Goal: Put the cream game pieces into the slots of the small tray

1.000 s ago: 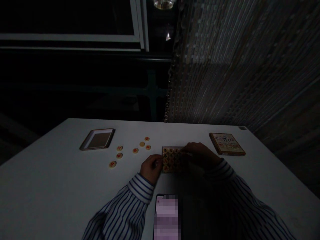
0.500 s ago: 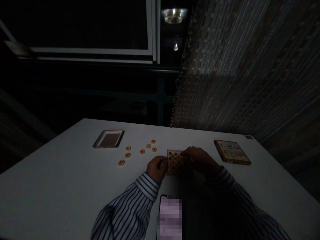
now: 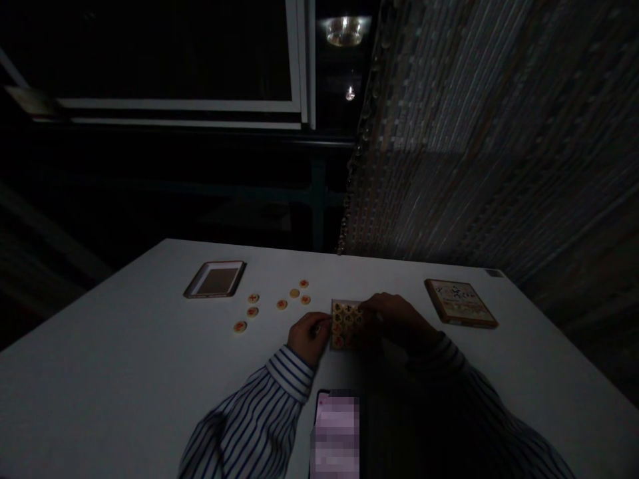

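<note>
A small square tray (image 3: 346,323) packed with several round game pieces lies on the white table (image 3: 124,372) in dim light. My left hand (image 3: 307,336) rests against the tray's left edge, fingers curled with the fingertips at a piece. My right hand (image 3: 397,319) lies over the tray's right side, fingers bent down onto the pieces. Both wrists wear striped sleeves. Several loose round pieces (image 3: 282,304) with red marks lie scattered on the table to the left of the tray.
An empty box half (image 3: 214,279) sits at the far left. A printed box lid (image 3: 460,302) lies at the far right. A phone (image 3: 335,432) rests near the table's front edge. A beaded curtain (image 3: 474,133) hangs behind.
The view shifted slightly between frames. Both hands stay at the tray with only small finger movements.
</note>
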The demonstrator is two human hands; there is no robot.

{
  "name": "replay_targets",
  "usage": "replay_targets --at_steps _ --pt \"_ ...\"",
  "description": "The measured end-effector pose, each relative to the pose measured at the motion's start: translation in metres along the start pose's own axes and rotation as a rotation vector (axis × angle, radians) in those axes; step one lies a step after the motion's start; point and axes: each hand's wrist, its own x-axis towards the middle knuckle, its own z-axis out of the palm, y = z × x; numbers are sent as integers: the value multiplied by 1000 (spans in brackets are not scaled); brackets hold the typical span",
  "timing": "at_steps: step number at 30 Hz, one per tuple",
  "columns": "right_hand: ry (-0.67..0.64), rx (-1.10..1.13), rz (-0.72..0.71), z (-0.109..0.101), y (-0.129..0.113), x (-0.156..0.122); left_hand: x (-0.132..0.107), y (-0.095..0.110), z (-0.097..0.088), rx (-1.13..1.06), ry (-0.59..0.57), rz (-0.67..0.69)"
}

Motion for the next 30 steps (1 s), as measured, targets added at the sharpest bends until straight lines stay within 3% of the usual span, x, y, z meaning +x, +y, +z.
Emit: replay_targets --at_steps 13,23,30 --pt "51 -14 31 -2 -9 4 -1 -5 -6 -50 126 -28" --pt "9 -24 -16 -5 -17 12 2 8 -30 3 14 21" --pt "20 3 -47 -6 -32 29 -3 8 -64 140 -74 88"
